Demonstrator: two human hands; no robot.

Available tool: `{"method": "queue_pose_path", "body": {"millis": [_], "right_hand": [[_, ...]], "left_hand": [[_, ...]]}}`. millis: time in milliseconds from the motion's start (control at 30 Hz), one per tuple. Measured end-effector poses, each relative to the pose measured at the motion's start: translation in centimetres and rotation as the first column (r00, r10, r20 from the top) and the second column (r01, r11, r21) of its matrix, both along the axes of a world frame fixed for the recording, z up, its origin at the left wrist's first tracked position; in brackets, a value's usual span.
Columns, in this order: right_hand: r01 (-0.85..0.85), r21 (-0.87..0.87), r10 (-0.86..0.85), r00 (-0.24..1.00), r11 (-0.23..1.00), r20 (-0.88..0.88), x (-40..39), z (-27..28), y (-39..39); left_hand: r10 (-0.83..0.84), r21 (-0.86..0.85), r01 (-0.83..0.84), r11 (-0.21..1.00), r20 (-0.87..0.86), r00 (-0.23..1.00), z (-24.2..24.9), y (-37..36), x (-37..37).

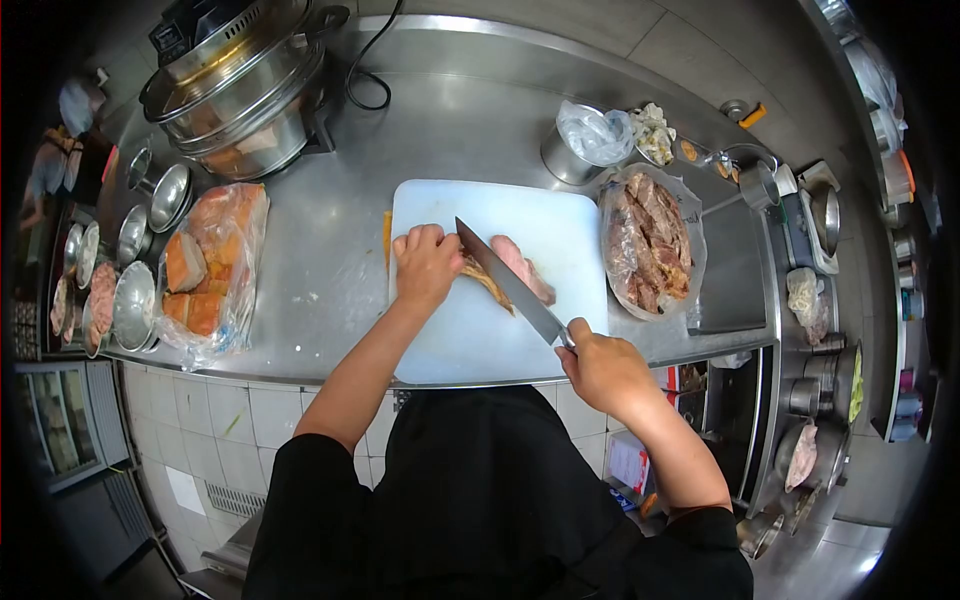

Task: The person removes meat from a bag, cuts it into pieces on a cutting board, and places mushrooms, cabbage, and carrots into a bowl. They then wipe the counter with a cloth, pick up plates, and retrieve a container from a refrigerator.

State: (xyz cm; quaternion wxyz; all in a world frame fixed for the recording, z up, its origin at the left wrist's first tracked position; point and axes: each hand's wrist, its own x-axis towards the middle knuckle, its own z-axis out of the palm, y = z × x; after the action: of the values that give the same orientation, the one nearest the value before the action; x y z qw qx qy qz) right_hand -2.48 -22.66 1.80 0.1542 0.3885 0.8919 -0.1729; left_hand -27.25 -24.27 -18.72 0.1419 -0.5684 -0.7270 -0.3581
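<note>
Meat strip [488, 282] on the board [440, 345], between the hands, one end under the curled fingers of the left hand [425, 268], the other slanting towards the body and the right hand [605, 370]. Hands apart: left bent over the strip, pinching or only pressing, impossible to tell; right clamped around the handle of the knife [518, 292]. Long axis nearly parallel to the blade, just to the left of it; left hand nearer, in contact. Pale slice [526, 268] on the blade's other side, towards the right hand.

Ahead and to the right of the right hand, a bag of meat [655, 240] on the desk [320, 220].

Hidden: the strip's end beneath the fingers, and any join between strip and slice under the blade. Hard to make out: whether the edge touches the board. Partly covered by the board: an orange-brown piece [387, 238] beside the left hand.
</note>
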Motion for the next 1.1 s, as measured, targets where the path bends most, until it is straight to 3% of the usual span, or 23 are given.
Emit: {"method": "queue_pose_path", "body": {"millis": [367, 667, 933, 1100], "right_hand": [[0.010, -0.040, -0.008, 0.999, 0.999, 0.048, 0.0, 0.5, -0.3], [0.157, -0.070, -0.162, 0.984, 0.985, -0.071, -4.3, -11.0, 1.0], [0.074, -0.030, -0.078, 0.979, 0.997, -0.189, -3.7, -9.8, 3.2], [0.098, -0.032, -0.102, 0.982, 0.995, -0.159, -2.7, -5.9, 2.4]], "left_hand": [[-0.024, -0.051, 0.026, 0.998, 0.049, 0.999, 0.1, 0.1, -0.1], [-0.029, 0.000, 0.029, 1.000, 0.046, 0.999, -0.5, 0.7, -0.1], [-0.058, -0.013, 0.060, 0.998, 0.084, 0.995, -0.2, 0.3, 0.1], [-0.033, 0.037, 0.032, 0.999, 0.045, 0.998, -0.6, 0.5, 0.1]]}}
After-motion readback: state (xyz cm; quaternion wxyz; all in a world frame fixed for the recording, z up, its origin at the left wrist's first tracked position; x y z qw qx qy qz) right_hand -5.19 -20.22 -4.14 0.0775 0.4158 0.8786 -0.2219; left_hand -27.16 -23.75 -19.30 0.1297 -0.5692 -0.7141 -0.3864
